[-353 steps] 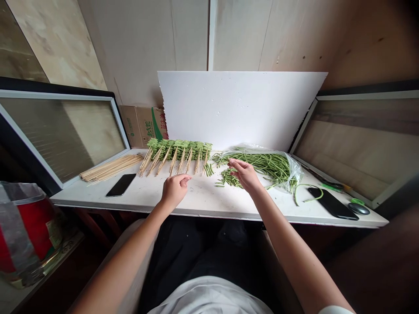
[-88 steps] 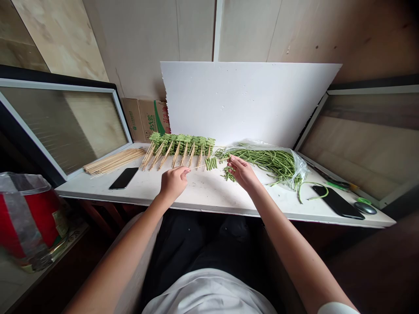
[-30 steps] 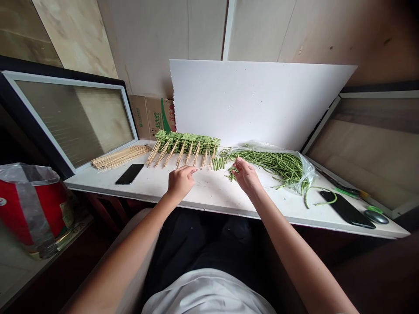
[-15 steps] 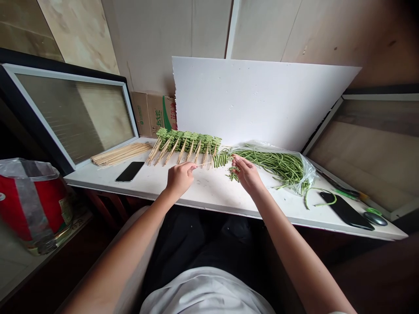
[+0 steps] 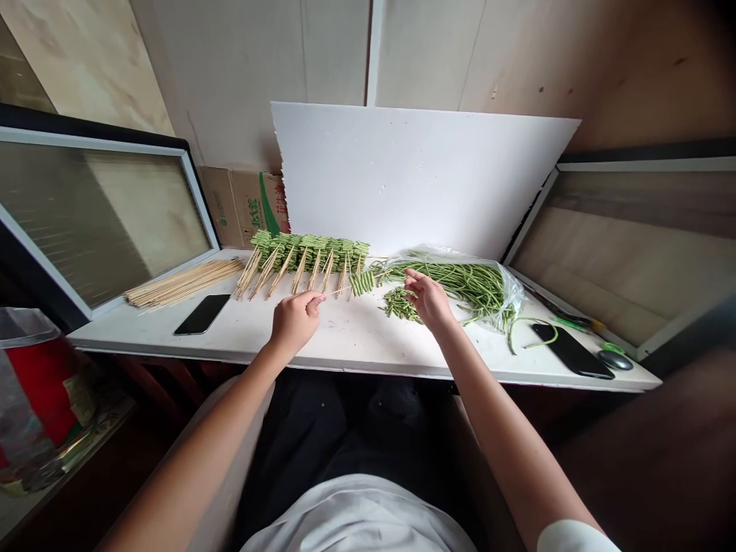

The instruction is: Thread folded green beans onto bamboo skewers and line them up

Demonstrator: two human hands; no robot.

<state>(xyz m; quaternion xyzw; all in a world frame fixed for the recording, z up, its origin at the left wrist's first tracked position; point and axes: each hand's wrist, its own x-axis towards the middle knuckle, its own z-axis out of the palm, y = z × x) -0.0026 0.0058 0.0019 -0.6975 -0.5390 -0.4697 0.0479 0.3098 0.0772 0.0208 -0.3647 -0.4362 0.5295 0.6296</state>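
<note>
My left hand (image 5: pixel 296 320) is closed on the blunt end of a bamboo skewer, held level above the table. Several short green bean pieces (image 5: pixel 362 284) are threaded side by side on it, and its tip points right. My right hand (image 5: pixel 430 299) is just past that tip, fingers apart, with nothing visible in them. Under and beside it lies a small heap of cut bean pieces (image 5: pixel 401 304). Long green beans (image 5: pixel 468 280) spill from a clear plastic bag (image 5: pixel 511 287) behind the right hand. Finished bean skewers (image 5: pixel 310 253) are stacked at the back, sticks facing me.
Bare bamboo skewers (image 5: pixel 184 282) lie at the left, near a phone (image 5: pixel 202 314). Another black phone (image 5: pixel 572 351) and a computer mouse (image 5: pixel 614 359) are at the right. A white board (image 5: pixel 425 176) and a cardboard box (image 5: pixel 241 203) stand behind. The table's front edge (image 5: pixel 368 370) is close.
My right hand has come away from the skewer's tip and its fingers have spread. The left hand still holds the skewer. The whole view has shifted to the right.
</note>
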